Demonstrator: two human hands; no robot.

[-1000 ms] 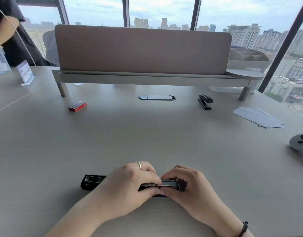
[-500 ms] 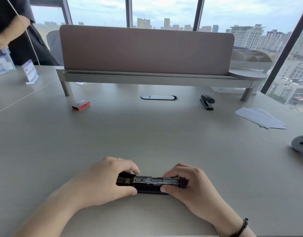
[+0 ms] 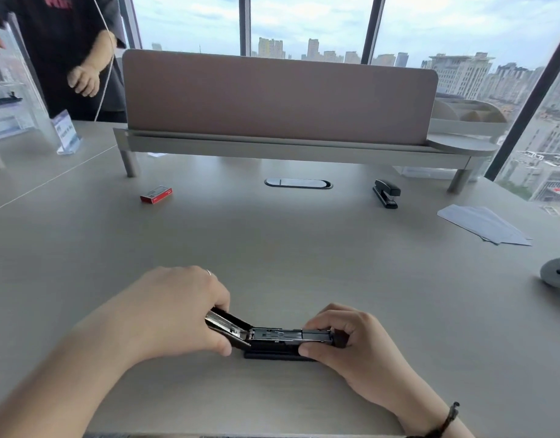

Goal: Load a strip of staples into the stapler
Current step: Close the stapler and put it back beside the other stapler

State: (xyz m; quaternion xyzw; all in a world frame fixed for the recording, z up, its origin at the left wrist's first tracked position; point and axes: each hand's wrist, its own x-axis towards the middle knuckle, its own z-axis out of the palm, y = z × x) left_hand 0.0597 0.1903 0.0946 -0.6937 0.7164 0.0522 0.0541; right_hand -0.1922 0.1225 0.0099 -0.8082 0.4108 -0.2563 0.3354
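Observation:
A black stapler lies lengthwise on the grey desk close to me, its top cover hinged back to the left and tilted up. My left hand grips that raised cover. My right hand pinches the right end of the stapler body, thumb in front and fingers over the top. The metal staple channel shows between the hands. A red staple box rests far back on the left, apart from both hands.
A second black stapler stands at the back right. White paper sheets and a grey controller lie at the right. A raised shelf with a pink divider spans the back. A person stands at the back left.
My left hand slid left along the stapler and has lifted the cover so it angles upward. My right hand stayed on the right end.

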